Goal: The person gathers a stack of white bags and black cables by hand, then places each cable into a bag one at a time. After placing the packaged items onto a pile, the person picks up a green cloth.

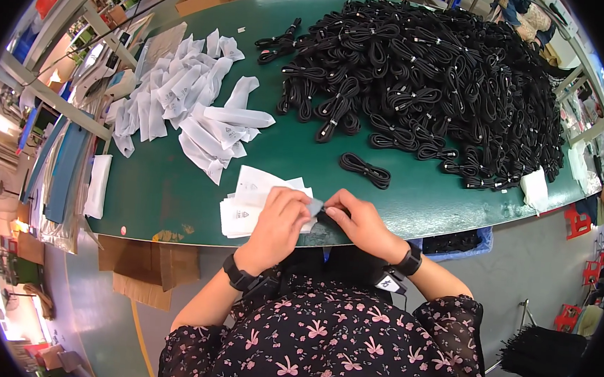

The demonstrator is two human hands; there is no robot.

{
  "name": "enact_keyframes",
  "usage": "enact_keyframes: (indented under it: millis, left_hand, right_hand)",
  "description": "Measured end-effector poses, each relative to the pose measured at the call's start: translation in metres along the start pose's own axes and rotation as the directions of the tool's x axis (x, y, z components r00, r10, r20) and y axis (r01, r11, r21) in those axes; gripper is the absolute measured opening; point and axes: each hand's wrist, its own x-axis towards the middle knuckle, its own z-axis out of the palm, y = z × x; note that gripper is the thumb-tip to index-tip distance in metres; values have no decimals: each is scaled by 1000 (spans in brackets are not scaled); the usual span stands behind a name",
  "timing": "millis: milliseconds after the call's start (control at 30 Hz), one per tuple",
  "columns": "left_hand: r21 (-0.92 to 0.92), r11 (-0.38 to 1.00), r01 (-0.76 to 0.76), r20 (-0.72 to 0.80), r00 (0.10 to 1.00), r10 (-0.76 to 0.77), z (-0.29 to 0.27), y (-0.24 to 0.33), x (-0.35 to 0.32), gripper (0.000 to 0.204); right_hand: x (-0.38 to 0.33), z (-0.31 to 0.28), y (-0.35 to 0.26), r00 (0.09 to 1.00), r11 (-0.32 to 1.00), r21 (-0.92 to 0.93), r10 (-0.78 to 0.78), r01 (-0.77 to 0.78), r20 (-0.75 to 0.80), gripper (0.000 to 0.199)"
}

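Observation:
My left hand is closed, thumb and fingers pinching a small translucent white bag near the table's front edge. Close on its right, my right hand is closed on a black cable, of which only a small dark part shows at the fingertips, against the bag. A stack of flat white bags lies under and beside my left hand. Beyond my right hand, a single coiled black cable rests on the green table.
A large heap of coiled black cables covers the table's far right. Filled white bags are piled at the left. A metal rack stands along the left side. Below the front edge are a cardboard box and a blue-lined bin.

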Motion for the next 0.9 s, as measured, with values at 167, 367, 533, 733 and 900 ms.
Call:
enact_keyframes:
  millis: [167, 367, 533, 733, 900]
  left_hand:
    - [-94, 984, 149, -82, 984, -157, -17, -2, 12, 10]
    - [-574, 734, 363, 70, 915, -398, -38, -5, 19, 10]
    - [-862, 362, 356, 139, 851, -506, -72, -23, 33, 22]
    - [-414, 870, 267, -453, 769, -451, -117, -35, 35, 23]
    - [-202, 919, 337, 61, 941, -332, -50, -14, -7, 23]
  right_hand:
    - [8, -7, -17, 838, 799, -342, -542, 494, -56, 25]
    - [19, 6, -39, 810, 860, -99, -506, 501, -295, 30]
    - [31, 1, -44, 815, 860, -26, -492, 509, -305, 31]
    - [27, -30, -6, 846, 706, -671, -485, 228, -223, 34]
    - [9, -37, 32, 940, 590, -803, -216, -91, -265, 37]
